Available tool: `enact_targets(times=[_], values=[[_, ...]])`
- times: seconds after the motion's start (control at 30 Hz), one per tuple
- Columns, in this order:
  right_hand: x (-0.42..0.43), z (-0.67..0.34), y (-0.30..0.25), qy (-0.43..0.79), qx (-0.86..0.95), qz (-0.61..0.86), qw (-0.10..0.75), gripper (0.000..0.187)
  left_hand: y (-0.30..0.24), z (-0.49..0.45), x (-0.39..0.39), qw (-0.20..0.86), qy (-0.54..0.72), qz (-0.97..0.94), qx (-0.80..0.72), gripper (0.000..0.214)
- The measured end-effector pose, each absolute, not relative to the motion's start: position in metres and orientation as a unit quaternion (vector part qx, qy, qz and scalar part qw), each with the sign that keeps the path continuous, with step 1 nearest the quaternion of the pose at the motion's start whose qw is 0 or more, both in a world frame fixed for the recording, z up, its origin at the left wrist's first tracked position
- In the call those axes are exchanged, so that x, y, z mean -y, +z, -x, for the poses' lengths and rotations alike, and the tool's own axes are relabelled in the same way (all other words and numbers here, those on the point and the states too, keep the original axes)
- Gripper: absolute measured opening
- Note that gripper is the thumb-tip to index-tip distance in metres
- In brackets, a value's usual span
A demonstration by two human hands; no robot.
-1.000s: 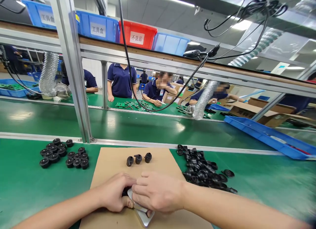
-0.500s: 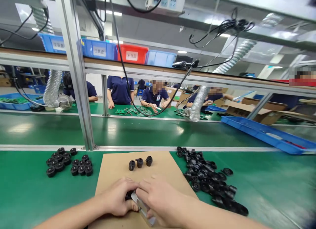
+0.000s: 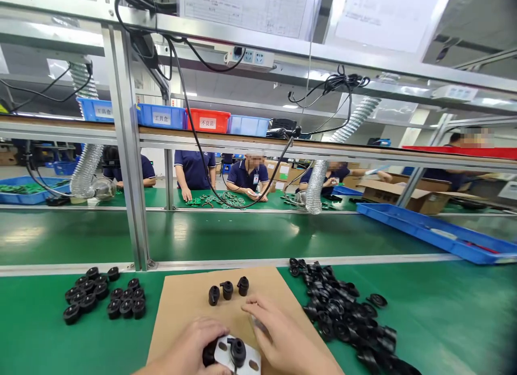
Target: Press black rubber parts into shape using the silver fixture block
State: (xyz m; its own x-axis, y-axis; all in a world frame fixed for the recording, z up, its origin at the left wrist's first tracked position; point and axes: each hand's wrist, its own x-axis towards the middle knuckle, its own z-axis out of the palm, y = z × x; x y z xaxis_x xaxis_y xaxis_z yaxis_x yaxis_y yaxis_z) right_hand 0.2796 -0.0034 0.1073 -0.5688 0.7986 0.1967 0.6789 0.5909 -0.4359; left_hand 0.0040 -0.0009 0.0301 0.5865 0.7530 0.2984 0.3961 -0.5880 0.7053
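My left hand (image 3: 197, 342) is closed around the left end of a small silver metal plate (image 3: 253, 365) with oval holes. A black round part under those fingers is partly hidden. On top of the plate stands a black cap-like part with a side spout (image 3: 238, 352). My right hand (image 3: 280, 334) is just right of the plate, its fingers stretched out and apart from the thumb. A greyish patch shows between finger and thumb, too unclear to name. Three similar black spouted parts (image 3: 227, 290) stand in a row on the brown cardboard sheet (image 3: 181, 294) beyond my hands.
Black round parts (image 3: 86, 294) stand grouped on the green bench at left. A loose heap of black rings and caps (image 3: 335, 305) lies at right. A blue tray (image 3: 428, 224) rests beyond. A metal post (image 3: 127, 148) rises at left; several people work across the bench.
My right hand has lifted off the plate and opened, moving slightly right. The plate with the black spouted part on it has come into view. The camera view has tilted up.
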Motion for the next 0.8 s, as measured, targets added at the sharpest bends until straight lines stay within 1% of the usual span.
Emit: enact_targets(times=[0.03,0.1,0.17,0.2,0.23,0.3,0.37,0.47,0.53,0.6,0.7,0.73,0.8], values=[[0.005,-0.276,0.102,0.17,0.874,0.406,0.207,0.038,0.028,-0.004,-0.001,0.294,0.306,-0.843,-0.331,0.07],[0.007,-0.267,0.089,0.174,0.885,0.385,0.193,0.029,0.027,-0.005,-0.003,0.286,0.316,-0.848,-0.316,0.071],[0.006,-0.26,0.076,0.137,0.905,0.364,0.17,0.029,0.029,-0.006,-0.003,0.28,0.314,-0.851,-0.313,0.07],[0.005,-0.258,0.07,0.118,0.912,0.35,0.176,0.03,0.029,-0.007,-0.003,0.275,0.312,-0.853,-0.314,0.07],[0.004,-0.257,0.065,0.104,0.913,0.339,0.204,0.03,0.028,-0.007,-0.003,0.268,0.311,-0.856,-0.315,0.069],[0.005,-0.258,0.064,0.088,0.888,0.326,0.313,0.028,0.025,-0.006,-0.003,0.25,0.321,-0.859,-0.311,0.068],[0.008,-0.259,0.069,0.053,0.86,0.312,0.4,0.031,0.02,-0.005,-0.004,0.232,0.344,-0.86,-0.297,0.066],[0.014,-0.26,0.079,-0.017,0.842,0.296,0.45,0.033,0.013,-0.003,-0.008,0.238,0.375,-0.856,-0.265,0.07],[0.015,-0.259,0.082,-0.018,0.831,0.302,0.467,0.035,0.012,-0.002,-0.009,0.243,0.398,-0.851,-0.24,0.075],[0.014,-0.257,0.081,0.011,0.835,0.316,0.451,0.033,0.014,0.0,-0.007,0.222,0.443,-0.839,-0.224,0.074],[0.011,-0.25,0.071,0.046,0.876,0.312,0.365,0.026,0.024,0.004,0.0,0.17,0.514,-0.808,-0.233,0.055],[0.01,-0.246,0.066,0.047,0.887,0.303,0.346,0.022,0.028,0.005,0.003,0.158,0.529,-0.8,-0.234,0.051],[0.011,-0.236,0.056,0.054,0.902,0.275,0.328,0.012,0.034,0.007,0.009,0.141,0.537,-0.8,-0.228,0.05]])
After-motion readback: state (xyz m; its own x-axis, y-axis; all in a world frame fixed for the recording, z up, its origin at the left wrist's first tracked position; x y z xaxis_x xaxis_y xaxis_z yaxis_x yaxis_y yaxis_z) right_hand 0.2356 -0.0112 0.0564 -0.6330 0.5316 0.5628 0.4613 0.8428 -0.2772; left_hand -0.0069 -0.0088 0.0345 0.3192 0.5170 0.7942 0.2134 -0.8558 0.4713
